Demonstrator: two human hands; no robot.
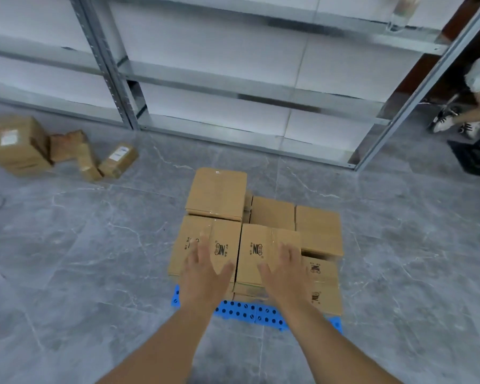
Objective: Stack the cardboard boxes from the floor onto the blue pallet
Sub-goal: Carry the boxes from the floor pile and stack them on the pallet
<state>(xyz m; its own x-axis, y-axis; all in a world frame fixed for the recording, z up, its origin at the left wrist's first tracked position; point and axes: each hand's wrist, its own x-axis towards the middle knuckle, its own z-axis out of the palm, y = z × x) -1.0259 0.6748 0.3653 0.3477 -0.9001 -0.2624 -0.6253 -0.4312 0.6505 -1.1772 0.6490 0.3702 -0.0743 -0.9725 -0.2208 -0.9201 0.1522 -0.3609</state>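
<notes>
- Both hands are out over the stack of boxes [257, 236] on the blue pallet [247, 311]. The fingers are spread and straight, and neither hand holds anything.
- The left hand [205, 275] lies over the near-left box [208, 245]. The right hand [284, 273] lies over the box beside it [263, 253]. Whether the palms press on the cardboard or hover just above it cannot be told from this angle.
- The pallet is nearly covered: only its near edge and left corner show blue. One box [216, 192] at the far left sits higher than its neighbours.
- The boxes left on the floor [61, 151] lie well apart from the pallet, far to the left and further away, just in front of the metal shelving [128, 79]. The group includes a large box with a white label, a smaller one behind it, and two narrow ones leaning together.
- That is the relation that matters next: the loose boxes lie up and to the left of both hands, so the left hand is the nearer one. Judging by the gap, a turn or a step that way seems needed before any pickup.
- The narrow box with the label [118, 160] lies with its long axis slanting away to the right, its near end closest to the pallet.
- Another person's legs [471, 112] show at the far right, beyond the shelving.
</notes>
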